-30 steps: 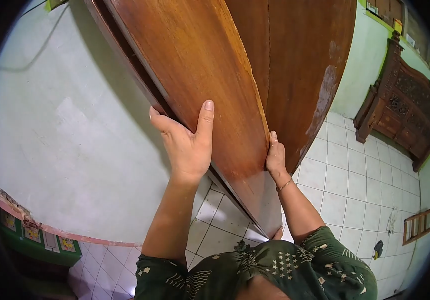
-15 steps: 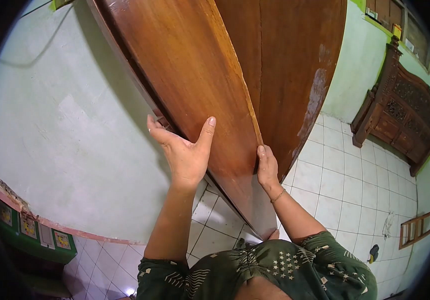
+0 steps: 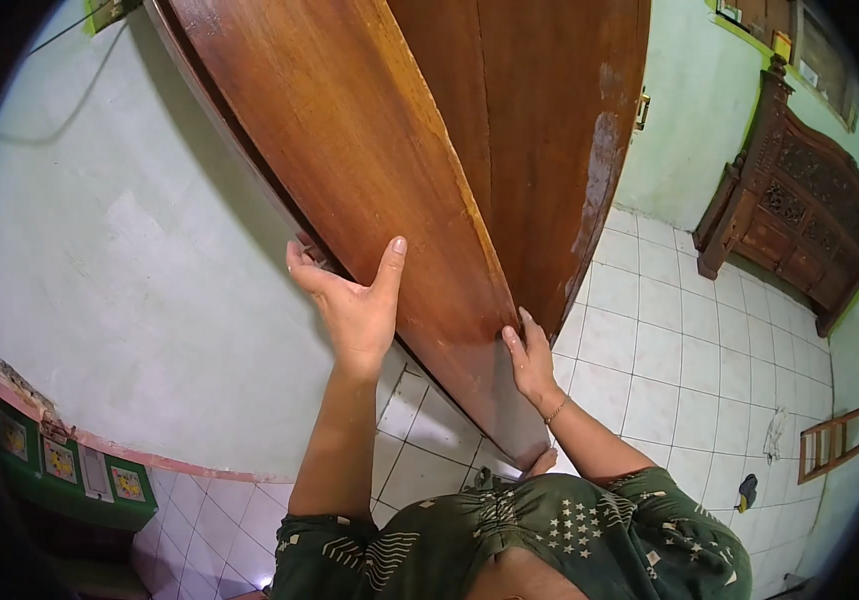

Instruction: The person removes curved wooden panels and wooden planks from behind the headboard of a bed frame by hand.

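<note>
A tall, glossy brown wooden cabinet [image 3: 350,150] stands in front of me, its near side panel narrowing toward the floor in this wide view. My left hand [image 3: 355,310] grips the panel's left edge, thumb resting along the face and fingers curled behind, partly hidden. At the right edge, which has a pale worn strip, my right hand [image 3: 530,365] is closed around it with the thumb on the near face. Beyond that edge a second wooden panel [image 3: 550,130] stands at an angle, with a scuffed pale patch and a gold handle [image 3: 642,108] on its far side.
A pale wall [image 3: 140,260] rises close on the left, above a green box-like piece [image 3: 100,500]. White floor tiles [image 3: 640,320] spread to the right. A carved wooden headboard [image 3: 800,200] leans by the far wall, and a small wooden rack [image 3: 837,443] is at right.
The cabinet and second panel have shifted left in view, bringing the gold handle into sight. My right hand sits lower on the edge, its fingers more spread. My left hand keeps its hold.
</note>
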### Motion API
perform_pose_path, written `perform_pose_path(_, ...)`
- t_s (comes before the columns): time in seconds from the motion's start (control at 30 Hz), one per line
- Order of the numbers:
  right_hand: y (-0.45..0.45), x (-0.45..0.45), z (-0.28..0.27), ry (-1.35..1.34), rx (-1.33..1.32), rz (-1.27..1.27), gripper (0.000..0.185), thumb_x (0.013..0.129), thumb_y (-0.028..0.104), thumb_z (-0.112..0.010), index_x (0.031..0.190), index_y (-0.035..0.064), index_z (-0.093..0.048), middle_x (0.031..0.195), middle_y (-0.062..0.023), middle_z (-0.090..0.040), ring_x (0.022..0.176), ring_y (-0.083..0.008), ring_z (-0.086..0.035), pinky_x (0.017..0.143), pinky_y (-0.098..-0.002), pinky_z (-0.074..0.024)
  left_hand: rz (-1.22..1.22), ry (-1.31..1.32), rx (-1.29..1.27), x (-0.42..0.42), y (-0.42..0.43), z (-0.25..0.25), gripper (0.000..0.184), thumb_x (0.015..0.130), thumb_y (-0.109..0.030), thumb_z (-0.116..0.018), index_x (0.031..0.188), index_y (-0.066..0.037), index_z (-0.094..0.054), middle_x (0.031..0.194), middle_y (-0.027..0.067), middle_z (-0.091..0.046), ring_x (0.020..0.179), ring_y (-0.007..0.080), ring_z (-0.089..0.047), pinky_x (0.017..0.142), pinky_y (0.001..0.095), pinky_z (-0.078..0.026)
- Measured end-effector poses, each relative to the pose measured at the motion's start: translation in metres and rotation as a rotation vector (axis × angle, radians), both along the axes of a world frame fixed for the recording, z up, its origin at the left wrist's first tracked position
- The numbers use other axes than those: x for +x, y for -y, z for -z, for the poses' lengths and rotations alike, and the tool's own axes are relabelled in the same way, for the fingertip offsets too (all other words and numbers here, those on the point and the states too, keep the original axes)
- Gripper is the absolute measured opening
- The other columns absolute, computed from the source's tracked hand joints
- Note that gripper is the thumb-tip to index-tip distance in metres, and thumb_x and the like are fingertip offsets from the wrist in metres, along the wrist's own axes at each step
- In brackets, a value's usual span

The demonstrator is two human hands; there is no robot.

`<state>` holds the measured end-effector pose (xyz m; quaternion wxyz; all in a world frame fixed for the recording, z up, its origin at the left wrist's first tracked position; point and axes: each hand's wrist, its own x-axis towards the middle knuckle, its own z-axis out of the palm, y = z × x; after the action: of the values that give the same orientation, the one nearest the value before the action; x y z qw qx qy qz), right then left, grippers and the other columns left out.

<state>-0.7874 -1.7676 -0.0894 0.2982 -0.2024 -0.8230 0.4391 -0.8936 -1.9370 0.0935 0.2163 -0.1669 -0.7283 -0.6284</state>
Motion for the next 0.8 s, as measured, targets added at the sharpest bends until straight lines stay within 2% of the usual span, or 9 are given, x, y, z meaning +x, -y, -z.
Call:
perform_pose_path(0.1, 0.007, 0.017, 0.011, 0.049, 0.005, -0.057, 0.067, 0.089, 0.042, -0.052, 0.133, -0.0071, -0.036, 0.116, -0.0281, -0.050, 0.111, -0.0393, -0.047, 0.095, -0.0423, -0.0360, 0.003, 0.004, -0.004, -0.003, 0.001, 0.014, 0.104, 0.077, -0.027, -0.074, 0.134, 0.014, 0.002, 0.139, 0.0324, -0.014, 0.132, 0.0355, -0.020, 0.109, 0.0418, -0.018)
perform_pose_path(0.23, 0.007, 0.031, 0.028, 0.107, 0.005, -0.006, 0.068, 0.089, 0.040, -0.053, 0.134, -0.0066, -0.033, 0.117, -0.0287, -0.048, 0.111, -0.0409, -0.046, 0.097, -0.0432, -0.0349, -0.017, 0.051, -0.038, 0.005, -0.001, 0.015, 0.108, 0.073, -0.028, -0.078, 0.134, 0.015, 0.001, 0.138, 0.0320, -0.018, 0.131, 0.0349, -0.022, 0.109, 0.0412, -0.018)
perform_pose_path(0.47, 0.000, 0.039, 0.033, 0.126, 0.011, 0.000, 0.068, 0.089, 0.038, -0.053, 0.135, -0.0060, -0.031, 0.121, -0.0303, -0.046, 0.113, -0.0429, -0.043, 0.099, -0.0444, -0.0330, -0.065, 0.132, -0.112, 0.003, -0.005, 0.023, 0.110, 0.072, -0.032, -0.077, 0.133, 0.016, 0.001, 0.137, 0.0321, -0.020, 0.129, 0.0374, -0.027, 0.108, 0.0405, -0.023)
perform_pose_path(0.63, 0.005, 0.046, 0.042, 0.127, -0.009, -0.013, 0.069, 0.088, 0.038, -0.055, 0.135, -0.0074, -0.031, 0.121, -0.0302, -0.045, 0.114, -0.0432, -0.043, 0.099, -0.0441, -0.0327, -0.097, 0.077, -0.138, 0.008, -0.002, 0.021, 0.111, 0.073, -0.036, -0.075, 0.135, 0.013, 0.002, 0.140, 0.0331, -0.014, 0.133, 0.0392, -0.018, 0.110, 0.0431, -0.017)
perform_pose_path(0.8, 0.007, 0.053, 0.053, 0.187, -0.073, -0.006, 0.071, 0.087, 0.037, -0.056, 0.134, -0.0090, -0.031, 0.122, -0.0302, -0.045, 0.115, -0.0428, -0.043, 0.099, -0.0434, -0.0330, -0.079, 0.120, -0.174, 0.002, -0.006, 0.028, 0.112, 0.073, -0.036, -0.076, 0.135, 0.014, 0.003, 0.140, 0.0345, -0.011, 0.134, 0.0408, -0.016, 0.110, 0.0436, -0.017)
